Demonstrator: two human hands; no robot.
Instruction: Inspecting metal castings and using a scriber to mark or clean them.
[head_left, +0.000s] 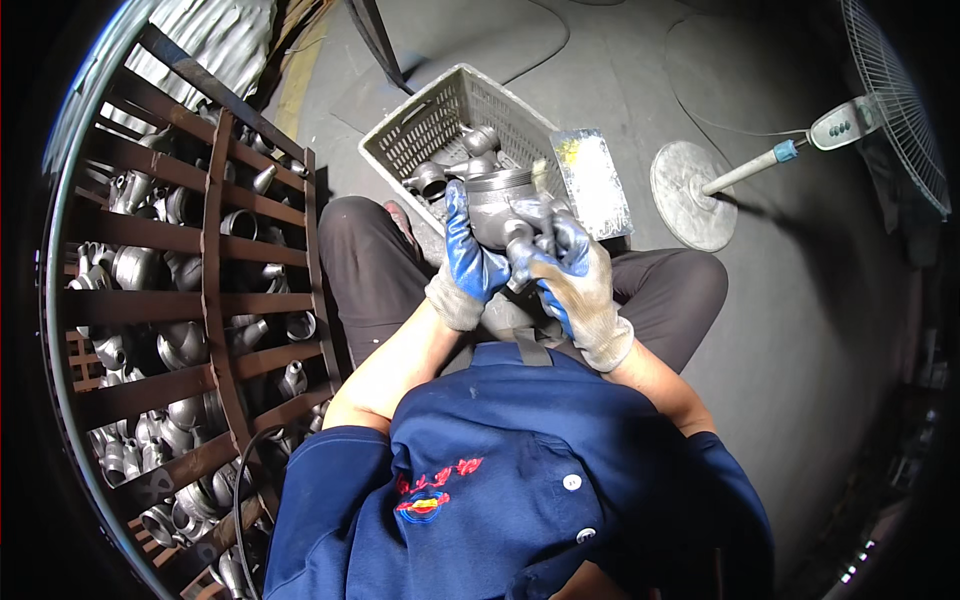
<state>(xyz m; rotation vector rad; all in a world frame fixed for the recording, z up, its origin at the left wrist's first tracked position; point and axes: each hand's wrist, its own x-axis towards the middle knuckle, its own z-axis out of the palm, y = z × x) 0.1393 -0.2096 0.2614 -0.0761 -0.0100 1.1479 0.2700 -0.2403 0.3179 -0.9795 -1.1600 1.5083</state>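
Observation:
A grey metal casting with a ribbed round body and a short side spout is held up over my lap, in front of the crate. My left hand, in a blue-coated work glove, wraps the casting's left side. On its right, near the spout, my gloved right hand is closed with fingers curled; whether it grips the spout itself or some small tool against it is hard to make out. Just beyond, a light grey plastic crate holds several similar castings.
A brown metal rack cage packed with castings stands close at my left. Right of the crate lies a pale, worn flat board. A standing fan is on the floor at the right, with its cable running behind.

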